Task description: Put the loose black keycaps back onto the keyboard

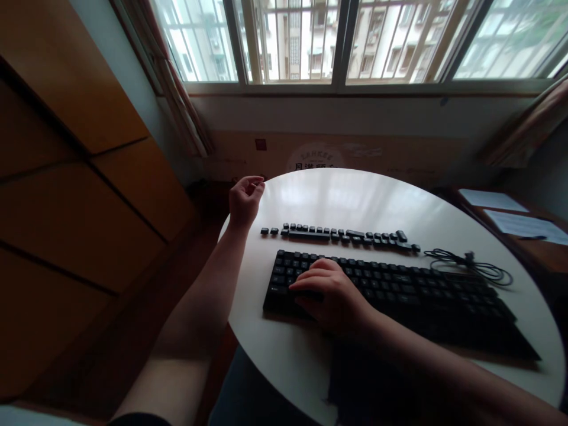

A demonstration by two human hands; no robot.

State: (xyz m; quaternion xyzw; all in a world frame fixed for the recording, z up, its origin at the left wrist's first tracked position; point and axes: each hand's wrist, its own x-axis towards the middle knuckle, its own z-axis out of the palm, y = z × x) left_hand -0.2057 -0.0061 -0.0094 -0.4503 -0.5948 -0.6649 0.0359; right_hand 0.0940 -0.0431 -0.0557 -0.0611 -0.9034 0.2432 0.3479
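At the far left, beyond the round white surface (337, 195), stands a wooden cabinet (66, 207). Next comes the left grip (244, 201), raised at the surface's left edge with its fingers curled in toward the thumb; whether a small piece is pinched there I cannot tell. It is near the left end of the loose keycaps (345, 239) and apart from them. These lie in two uneven lines behind the keyboard, the long bar key (309, 236) among them toward the left.

Just in front of that line sits the black keyboard (390, 284), running off to the right. The right grip (335, 290) is over its left part, directly above the keys, fingers bent downward; their tips are too dark and hidden to say whether they are spread or closed on anything.

As for progress, the work looks part-way: a good number of caps lie apart from the board, while many keys sit in their rows on it. The near edge is shaded and partly covered, so bare positions there cannot be counted.

Farther right, a looped cable (488, 271) rests behind the keyboard, and beyond the surface are papers (526, 226) with a pen (532, 238).
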